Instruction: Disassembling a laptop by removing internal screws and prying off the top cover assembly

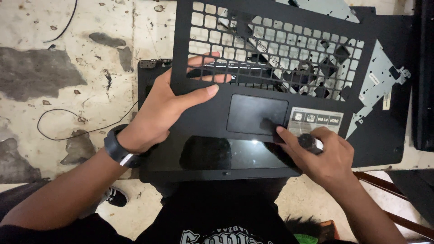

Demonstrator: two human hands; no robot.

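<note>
A black laptop palmrest frame [271, 58] with empty key openings and a dark touchpad [255, 113] lies tilted over a black laptop screen panel [226, 156]. My left hand [165, 108] grips the frame's left edge, fingers through the key openings, thumb on top. A black wristband [118, 149] sits on that wrist. My right hand [323, 156] is closed around a small black tool handle [309, 142], with the forefinger touching the frame just right of the touchpad, beside a grey sticker [316, 121].
The worn, stained white worktable [68, 58] carries a thin black wire [86, 131] at the left. A grey metal plate [379, 77] and more black laptop shells [425, 77] lie at the right. A shoe [116, 196] shows on the floor below.
</note>
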